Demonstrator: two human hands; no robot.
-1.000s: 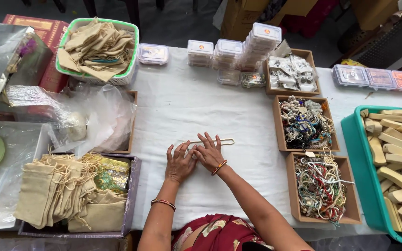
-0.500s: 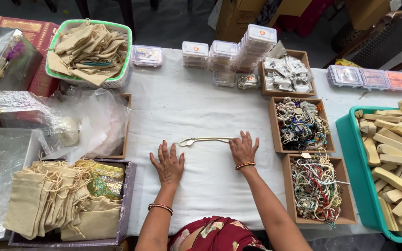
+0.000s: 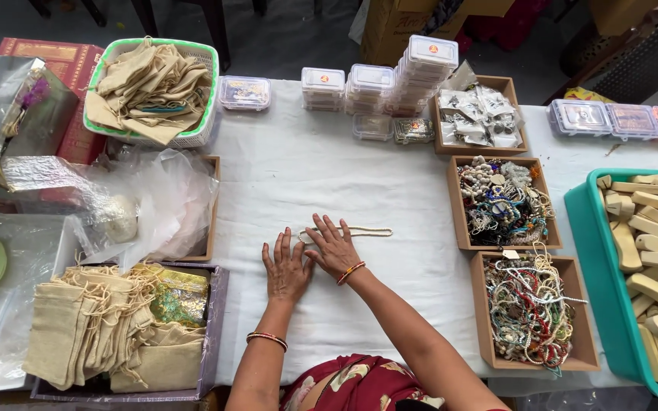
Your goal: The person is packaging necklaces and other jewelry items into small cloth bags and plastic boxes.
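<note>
Both hands have drawn together again since half a second ago: left hand (image 3: 286,266) and right hand (image 3: 334,247) lie flat, fingers spread, on the pale bead strand (image 3: 365,231), which runs toward 3 o'clock on the white cloth (image 3: 306,175). Light, even pressure should keep it straight.

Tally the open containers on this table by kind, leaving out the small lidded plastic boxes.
Wooden trays holding beads or packets: 3
Green basket of cloth pouches: 1
Teal bin of wooden pieces: 1
Purple-edged tray of pouches: 1
Total: 6
</note>
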